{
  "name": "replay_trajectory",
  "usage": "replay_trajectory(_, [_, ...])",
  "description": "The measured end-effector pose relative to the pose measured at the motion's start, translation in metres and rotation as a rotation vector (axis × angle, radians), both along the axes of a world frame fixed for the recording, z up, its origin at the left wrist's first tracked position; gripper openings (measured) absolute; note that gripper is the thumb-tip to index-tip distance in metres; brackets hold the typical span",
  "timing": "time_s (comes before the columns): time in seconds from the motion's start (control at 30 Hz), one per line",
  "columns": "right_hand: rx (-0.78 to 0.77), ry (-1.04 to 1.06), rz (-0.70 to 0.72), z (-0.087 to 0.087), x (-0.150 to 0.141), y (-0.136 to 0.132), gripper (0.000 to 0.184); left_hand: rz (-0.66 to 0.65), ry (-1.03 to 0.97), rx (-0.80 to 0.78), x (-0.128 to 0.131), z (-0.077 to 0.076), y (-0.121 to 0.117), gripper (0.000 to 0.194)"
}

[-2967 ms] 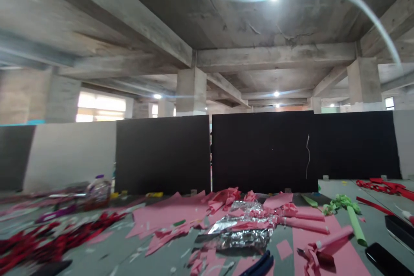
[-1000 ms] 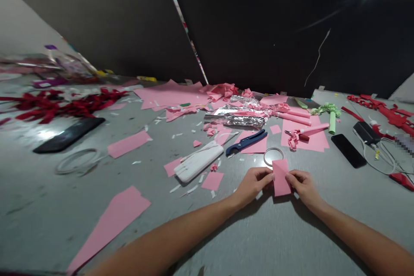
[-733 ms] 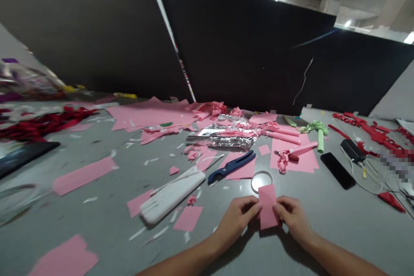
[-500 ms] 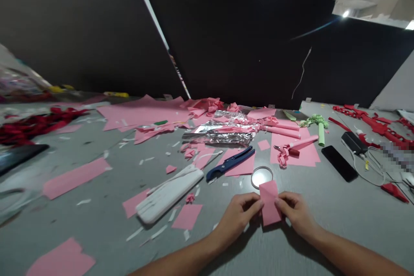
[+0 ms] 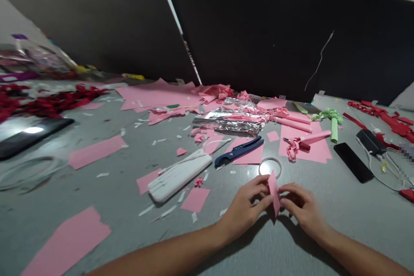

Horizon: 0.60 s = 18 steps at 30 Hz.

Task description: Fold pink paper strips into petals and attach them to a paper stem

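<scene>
A small pink paper piece [image 5: 274, 190] stands nearly edge-on between my two hands, just above the grey table [image 5: 323, 224]. My left hand [image 5: 247, 207] pinches its left side with fingers closed. My right hand [image 5: 300, 208] pinches the right side, fingers curled. Just beyond the paper lies a clear tape ring [image 5: 270, 166]. Blue-handled scissors [image 5: 238, 151] lie a little further left.
A white case [image 5: 179, 175] lies left of my hands among pink scraps. Crumpled foil [image 5: 237, 121], pink rolled paper [image 5: 293, 123] and a green rolled stem [image 5: 334, 127] sit further back. A black phone [image 5: 353, 162] and cables lie at the right. Red strips [image 5: 48, 101] pile at the left. Dark panels stand behind.
The view dropped from the ceiling to the table. The pink piece, held flat a moment ago, is now folded or turned edge-on between my hands.
</scene>
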State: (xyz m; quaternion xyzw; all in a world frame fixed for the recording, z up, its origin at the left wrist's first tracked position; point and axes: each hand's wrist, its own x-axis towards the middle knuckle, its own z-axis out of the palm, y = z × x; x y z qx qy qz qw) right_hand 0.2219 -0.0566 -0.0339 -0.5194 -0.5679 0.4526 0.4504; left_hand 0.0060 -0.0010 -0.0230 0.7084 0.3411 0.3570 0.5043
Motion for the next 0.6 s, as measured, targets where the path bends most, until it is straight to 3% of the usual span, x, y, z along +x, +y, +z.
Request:
replay_trajectory(0.2, [0.043,-0.034,0.092,0.004,0.001,-0.007,0.021,-0.119,0.039,0.087,-0.009,-0.007,-0.008,0.015])
replay_trajectory(0.4, [0.100,-0.072,0.119,0.011,0.002,-0.012,0.026,-0.146,0.069,0.248,-0.012,-0.011,-0.017,0.017])
replay_trajectory(0.47, [0.084,-0.091,0.074,0.012,0.003,-0.013,0.031,-0.106,0.036,0.209,-0.011,-0.010,-0.016,0.020])
replay_trajectory(0.6, [-0.032,-0.030,-0.012,0.012,0.005,-0.012,0.046,-0.047,0.037,-0.043,-0.008,-0.008,-0.007,0.022])
